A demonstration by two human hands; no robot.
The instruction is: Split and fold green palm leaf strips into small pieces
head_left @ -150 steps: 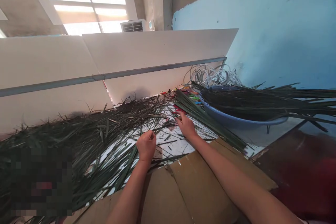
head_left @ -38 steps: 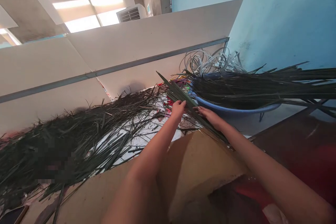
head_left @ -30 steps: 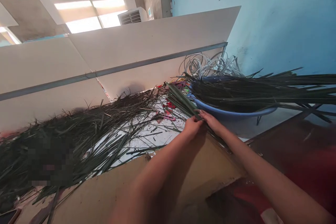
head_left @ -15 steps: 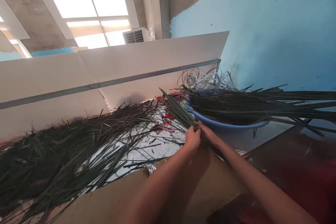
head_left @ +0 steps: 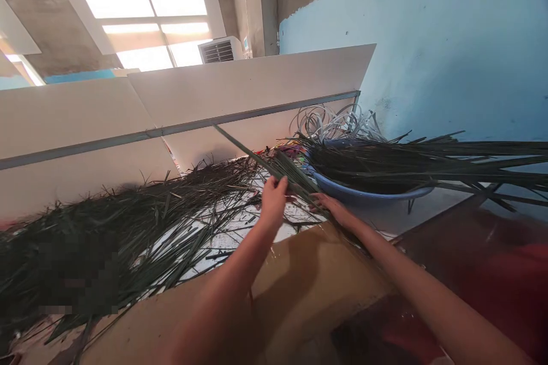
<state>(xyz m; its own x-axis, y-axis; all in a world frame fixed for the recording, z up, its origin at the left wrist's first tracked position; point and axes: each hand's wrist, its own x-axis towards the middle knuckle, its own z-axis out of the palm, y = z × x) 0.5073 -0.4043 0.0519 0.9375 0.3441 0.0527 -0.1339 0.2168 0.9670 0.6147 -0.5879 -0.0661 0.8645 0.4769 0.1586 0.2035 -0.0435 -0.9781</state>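
Note:
My left hand (head_left: pixel 274 197) is closed on a long green leaf strip (head_left: pixel 240 145), its tip pointing up and to the left. Just right of it, my right hand (head_left: pixel 331 208) grips a bundle of green leaf strips (head_left: pixel 295 174) near its lower end. The bundle slants up and left, beside the rim of a blue basin (head_left: pixel 377 197). Long dark leaf strips (head_left: pixel 385 162) lie across that basin and stick far out to the right. Both hands are above the edge of a brown cardboard sheet (head_left: pixel 317 274).
A large heap of dark green leaf strips (head_left: pixel 85 239) spreads over the left, with loose cut pieces on a white surface (head_left: pixel 248 219). White plastic strapping coils (head_left: pixel 325 120) stand behind the basin. A white panel (head_left: pixel 248 82) with a metal rail runs along the back.
My left hand has moved left and up, away from my right hand, drawing one leaf strip out along the bundle. My right hand has stayed at the bundle's lower end.

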